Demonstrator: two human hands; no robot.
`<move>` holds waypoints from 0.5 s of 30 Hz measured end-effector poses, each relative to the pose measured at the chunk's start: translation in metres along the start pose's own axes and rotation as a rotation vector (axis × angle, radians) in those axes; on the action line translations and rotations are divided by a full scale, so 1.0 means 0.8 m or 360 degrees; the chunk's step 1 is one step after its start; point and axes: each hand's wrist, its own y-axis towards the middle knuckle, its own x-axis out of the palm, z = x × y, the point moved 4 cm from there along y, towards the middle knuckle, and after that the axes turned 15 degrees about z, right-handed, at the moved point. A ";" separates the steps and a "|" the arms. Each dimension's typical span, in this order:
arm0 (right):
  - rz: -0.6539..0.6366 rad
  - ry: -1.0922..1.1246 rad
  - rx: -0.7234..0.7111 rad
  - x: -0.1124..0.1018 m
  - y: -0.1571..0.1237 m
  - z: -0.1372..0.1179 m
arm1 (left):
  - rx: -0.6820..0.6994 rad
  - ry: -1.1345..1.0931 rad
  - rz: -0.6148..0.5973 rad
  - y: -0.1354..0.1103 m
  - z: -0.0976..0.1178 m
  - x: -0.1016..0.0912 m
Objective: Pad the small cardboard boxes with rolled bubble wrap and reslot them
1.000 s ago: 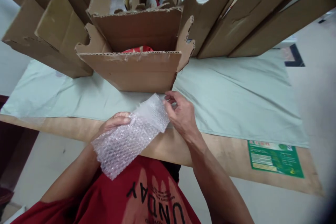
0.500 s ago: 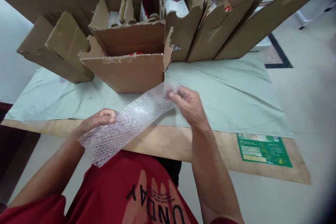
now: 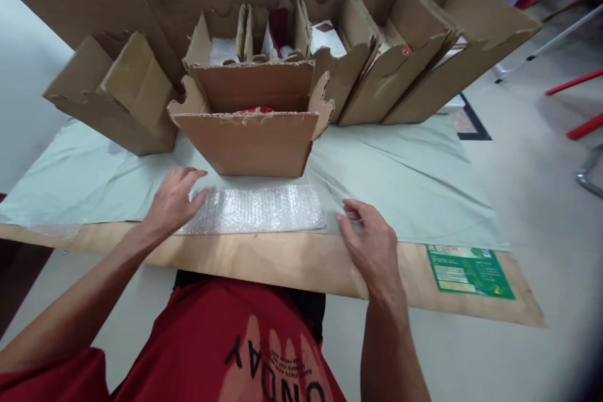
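Observation:
A strip of clear bubble wrap (image 3: 264, 208) lies flat on the pale green cloth (image 3: 400, 182), along the table's front edge. At its left end is my left hand (image 3: 175, 200), fingers apart and holding nothing; whether the thumb touches the wrap I cannot tell. My right hand (image 3: 370, 242) hovers just off the strip's right end, its fingers loosely curved and parted, with nothing in them. Right behind the wrap stands an open cardboard box (image 3: 245, 144) with something red inside, mostly hidden by the front wall.
Several open cardboard bins (image 3: 348, 75) stand in a row at the back, holding white and red items. Another cardboard bin (image 3: 136, 100) is at the left. A green label (image 3: 471, 271) is on the wooden table edge (image 3: 282, 257). Red bars (image 3: 577, 81) show at the far right.
The bubble wrap was held up slantwise between both hands; now it lies flat on the cloth. Both hands have let go and moved apart. The view has shifted a little.

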 end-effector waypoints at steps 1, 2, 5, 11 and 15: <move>-0.0005 0.0006 -0.0042 0.000 0.000 -0.005 | 0.0088 -0.0015 -0.0018 -0.008 0.005 0.003; -0.0031 0.0021 -0.0090 0.003 0.000 -0.012 | 0.0149 -0.0038 -0.0062 -0.016 0.008 0.007; -0.0181 0.0019 -0.0263 0.029 0.007 -0.031 | 0.0221 -0.0043 -0.0232 -0.034 0.004 0.020; -0.0302 -0.0263 -0.0453 0.085 0.016 -0.041 | 0.0157 -0.0050 -0.0273 -0.035 -0.020 0.040; -0.0139 -0.0192 -0.0483 0.076 0.009 -0.046 | 0.0202 -0.0073 -0.0229 -0.031 -0.012 0.044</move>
